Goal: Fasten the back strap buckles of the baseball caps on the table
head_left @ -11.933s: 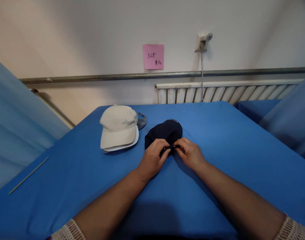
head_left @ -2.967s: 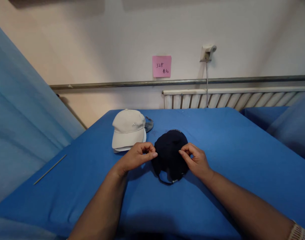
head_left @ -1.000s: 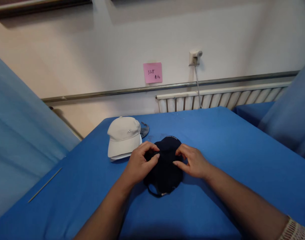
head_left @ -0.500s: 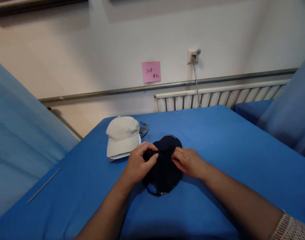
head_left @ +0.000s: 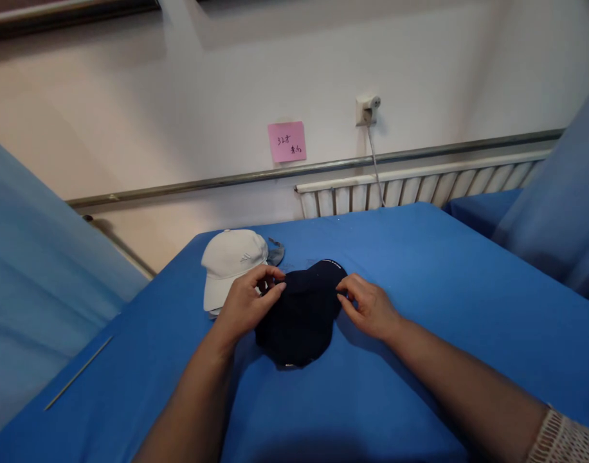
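Note:
A black cap lies on the blue-covered table, its crown toward me and its brim at the far right, with small white lettering along the brim edge. My left hand pinches the upper left side of the crown between thumb and fingers. At the brim's right side, the thumb and fingertips of my right hand are closed on the cap's edge. Just behind my left hand sits a pale cap stacked on others, partly covered by that hand. A grey piece with a strap sticks out behind the stack.
A thin stick lies on the blue cloth at the left. Blue curtains hang on both sides. Behind the table are a wall rail, a radiator, a pink note and a plugged socket.
The black cap's crown has shifted left and turned, and its back strap opening is no longer visible. My left hand has moved left with it; my right hand stays near the brim.

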A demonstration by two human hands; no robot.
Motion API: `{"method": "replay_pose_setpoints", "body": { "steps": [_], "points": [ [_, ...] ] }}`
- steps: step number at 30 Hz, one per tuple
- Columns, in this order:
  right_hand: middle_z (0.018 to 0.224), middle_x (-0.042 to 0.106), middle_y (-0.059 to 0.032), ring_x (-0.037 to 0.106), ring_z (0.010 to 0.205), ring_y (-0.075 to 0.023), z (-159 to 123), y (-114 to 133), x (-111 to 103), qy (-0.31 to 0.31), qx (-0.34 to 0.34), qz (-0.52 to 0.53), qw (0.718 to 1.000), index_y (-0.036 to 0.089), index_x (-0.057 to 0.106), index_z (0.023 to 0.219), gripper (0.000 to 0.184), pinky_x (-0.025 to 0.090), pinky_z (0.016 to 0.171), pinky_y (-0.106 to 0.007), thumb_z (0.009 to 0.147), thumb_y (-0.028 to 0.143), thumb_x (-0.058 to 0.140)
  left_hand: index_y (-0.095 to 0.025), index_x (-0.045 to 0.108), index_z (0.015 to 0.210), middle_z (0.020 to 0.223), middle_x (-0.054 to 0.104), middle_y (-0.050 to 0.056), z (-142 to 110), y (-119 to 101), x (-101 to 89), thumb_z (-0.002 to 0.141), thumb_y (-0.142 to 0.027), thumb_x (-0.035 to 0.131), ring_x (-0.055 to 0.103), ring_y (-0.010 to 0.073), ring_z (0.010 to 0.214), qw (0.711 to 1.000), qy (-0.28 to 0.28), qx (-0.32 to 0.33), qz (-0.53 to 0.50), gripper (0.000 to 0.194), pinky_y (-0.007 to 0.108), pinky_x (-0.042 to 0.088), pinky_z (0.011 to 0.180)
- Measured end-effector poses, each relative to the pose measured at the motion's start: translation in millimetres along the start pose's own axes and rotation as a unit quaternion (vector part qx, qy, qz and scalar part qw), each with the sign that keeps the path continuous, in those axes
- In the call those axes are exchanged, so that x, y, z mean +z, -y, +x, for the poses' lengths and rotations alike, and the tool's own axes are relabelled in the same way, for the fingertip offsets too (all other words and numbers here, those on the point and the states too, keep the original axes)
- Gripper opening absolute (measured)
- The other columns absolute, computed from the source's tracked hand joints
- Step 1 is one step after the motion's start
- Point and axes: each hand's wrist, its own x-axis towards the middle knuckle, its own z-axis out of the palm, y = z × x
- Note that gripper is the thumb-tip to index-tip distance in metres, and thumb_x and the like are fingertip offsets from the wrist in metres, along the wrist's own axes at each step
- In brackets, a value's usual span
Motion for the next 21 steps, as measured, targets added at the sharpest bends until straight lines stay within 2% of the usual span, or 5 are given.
{"method": "replay_pose_setpoints", "body": {
  "steps": [4,9,12,15,21],
  "points": [
    [0.089,0.059,-0.0042,0.057,0.074,-0.0162,-1,-3,5,0.005,0.012,0.010,1.000,0.022,0.055,0.102,0.018,0.047,0.066,-0.030,0.086,0.015,0.050,-0.019,0.065,0.097,0.079,0.066,0.002,-13,5,-2.1,0.081,-0.038,0.060,0.058,0.0145,0.067,0.999,-0.008,-0.002,0.050,0.024,0.026,0.046,0.061],
    [0.090,0.059,-0.0038,0.058,0.075,-0.0164,-1,-5,9,0.015,0.028,0.020,0.999,0.022,0.055,0.102,0.016,0.049,0.068,-0.031,0.087,0.016,0.051,-0.021,0.067,0.096,0.079,0.068,0.002,-19,-2,-2.0,0.082,-0.039,0.059,0.061,0.0166,0.069,0.994,0.050,0.011,0.095,0.023,0.026,0.044,0.060],
    [0.092,0.060,-0.0047,0.059,0.077,-0.0169,-1,-9,10,0.010,0.032,0.023,0.999,0.022,0.055,0.101,0.016,0.049,0.070,-0.032,0.087,0.016,0.051,-0.020,0.066,0.085,0.073,0.067,0.002,-15,-6,0.1,0.085,-0.036,0.055,0.060,0.0166,0.064,0.989,0.065,0.002,0.135,0.019,0.026,0.040,0.056],
    [0.089,0.061,-0.0039,0.059,0.076,-0.0167,0,-18,12,-0.013,0.058,0.025,0.998,0.022,0.057,0.098,0.014,0.049,0.071,-0.032,0.086,0.017,0.050,-0.021,0.064,0.084,0.071,0.066,0.002,-10,-6,-1.2,0.086,-0.037,0.054,0.059,0.0173,0.062,0.982,0.080,0.004,0.171,0.019,0.026,0.038,0.054],
    [0.084,0.063,-0.0028,0.060,0.071,-0.0157,6,-44,12,-0.091,0.144,0.046,0.984,0.020,0.061,0.089,0.011,0.048,0.068,-0.031,0.085,0.022,0.050,-0.020,0.061,0.088,0.081,0.066,0.004,15,-18,-14.4,0.088,-0.033,0.053,0.061,0.0196,0.069,0.960,0.124,0.081,0.237,0.015,0.029,0.040,0.060]
  ]
}}
